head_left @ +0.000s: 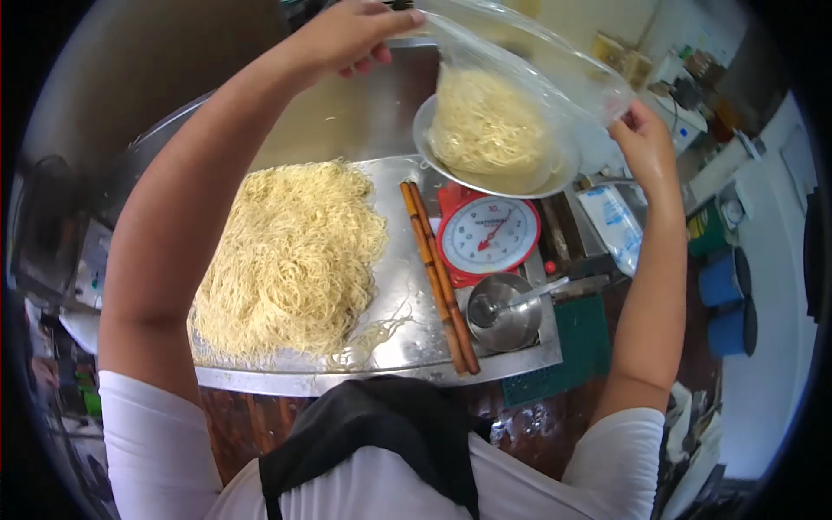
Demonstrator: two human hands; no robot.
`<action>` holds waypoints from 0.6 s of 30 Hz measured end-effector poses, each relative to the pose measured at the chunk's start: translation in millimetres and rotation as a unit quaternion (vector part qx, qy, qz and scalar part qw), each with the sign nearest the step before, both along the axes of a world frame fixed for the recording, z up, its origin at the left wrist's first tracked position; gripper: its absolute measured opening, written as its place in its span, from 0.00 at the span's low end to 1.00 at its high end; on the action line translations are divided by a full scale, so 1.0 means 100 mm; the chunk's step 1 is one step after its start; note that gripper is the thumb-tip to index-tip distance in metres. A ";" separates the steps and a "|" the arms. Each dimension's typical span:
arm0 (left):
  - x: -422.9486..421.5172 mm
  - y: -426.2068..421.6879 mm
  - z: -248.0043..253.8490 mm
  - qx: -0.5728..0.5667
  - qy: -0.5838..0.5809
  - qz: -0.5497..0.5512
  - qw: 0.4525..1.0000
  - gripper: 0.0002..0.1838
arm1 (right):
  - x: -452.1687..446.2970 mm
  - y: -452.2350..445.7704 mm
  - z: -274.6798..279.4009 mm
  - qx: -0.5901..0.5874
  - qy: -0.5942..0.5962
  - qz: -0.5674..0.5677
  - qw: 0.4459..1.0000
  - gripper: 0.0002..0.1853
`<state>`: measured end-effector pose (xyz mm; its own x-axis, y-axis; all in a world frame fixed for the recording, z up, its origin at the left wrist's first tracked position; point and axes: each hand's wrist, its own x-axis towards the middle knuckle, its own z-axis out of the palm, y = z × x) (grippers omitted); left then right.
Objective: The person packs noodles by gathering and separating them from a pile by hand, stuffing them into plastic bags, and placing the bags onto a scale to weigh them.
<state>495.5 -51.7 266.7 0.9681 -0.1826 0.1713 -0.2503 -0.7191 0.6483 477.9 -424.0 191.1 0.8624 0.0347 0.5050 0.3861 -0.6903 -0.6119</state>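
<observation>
A clear plastic bag (555, 82) of pale yellow noodles (490, 121) rests in the pan of a red dial scale (488, 232). My left hand (360, 35) pinches the bag's upper left edge between thumb and fingers. At the opposite side, my right hand (644, 143) grips the bag's right edge, and the plastic is stretched between both hands. The metal scale pan (422, 130) surrounds the bag's base. Left of the scale, a large heap of loose noodles (295, 260) covers the steel table.
Two long bamboo sticks (438, 277) lie between heap and scale. A metal bowl (503, 314) with a ladle stands near the table's front right corner. A pack of plastic bags (611, 225) lies right of the scale. The steel table (390, 351) has a raised front edge.
</observation>
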 end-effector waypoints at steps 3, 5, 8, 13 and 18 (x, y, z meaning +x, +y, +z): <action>-0.13 0.35 -0.23 0.024 -0.017 -0.015 0.999 0.30 | -0.22 0.21 0.10 0.016 0.015 0.002 1.000 0.09; -0.21 0.75 -0.64 -0.023 0.019 -0.024 0.999 0.24 | -0.47 0.41 0.16 0.086 0.038 0.047 0.994 0.06; -0.65 1.49 -1.48 0.098 0.035 0.109 0.989 0.24 | -0.94 0.69 0.22 0.126 0.059 0.133 0.981 0.09; -2.05 2.35 -2.95 0.288 0.129 0.245 0.917 0.12 | -1.30 1.19 0.05 0.111 0.190 0.360 0.907 0.14; -2.48 2.24 -3.17 0.093 -0.092 0.285 0.949 0.07 | -1.18 2.19 -0.42 0.066 0.372 0.363 0.852 0.09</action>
<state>248.0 171.8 -50.2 0.8753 0.3188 0.3636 0.1177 -0.8697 0.4793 360.3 -205.4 149.2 0.7206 0.6810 -0.1304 0.1536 -0.3402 -0.9277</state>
